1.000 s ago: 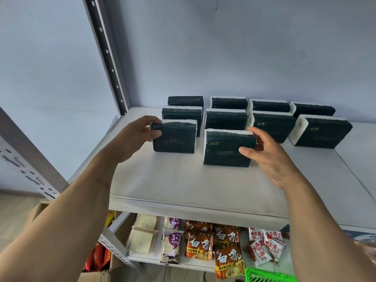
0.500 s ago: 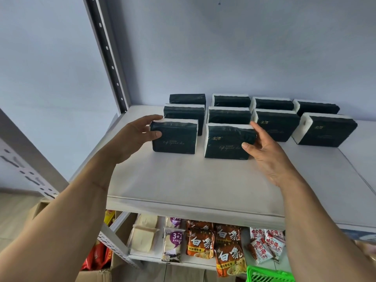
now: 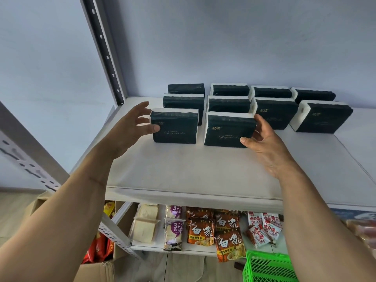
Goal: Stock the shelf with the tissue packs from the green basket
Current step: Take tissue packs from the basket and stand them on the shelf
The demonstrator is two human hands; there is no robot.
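Head view looks down on a white shelf (image 3: 203,171) that carries ten dark green tissue packs standing on edge in rows toward the wall. Nearest the shelf's front edge stand two packs side by side with a narrow gap between them: the front left pack (image 3: 175,127) and the front centre pack (image 3: 228,130). Left hand (image 3: 130,131) is spread at the outer end of the front left pack, fingers (image 3: 142,107) straight and apart, only the thumb tip touching the pack's face; it grasps nothing. Right hand (image 3: 264,147) sits at the outer end of the front centre pack, thumb tip on its lower front corner and fingers lightly against its side, relaxed rather than clenched. Behind these two packs the other eight stand in two further rows. Below the shelf's front edge a lower shelf (image 3: 154,246) holds noodle packets (image 3: 201,231) and other snacks. Green basket (image 3: 268,267) shows beneath that, at the bottom right.
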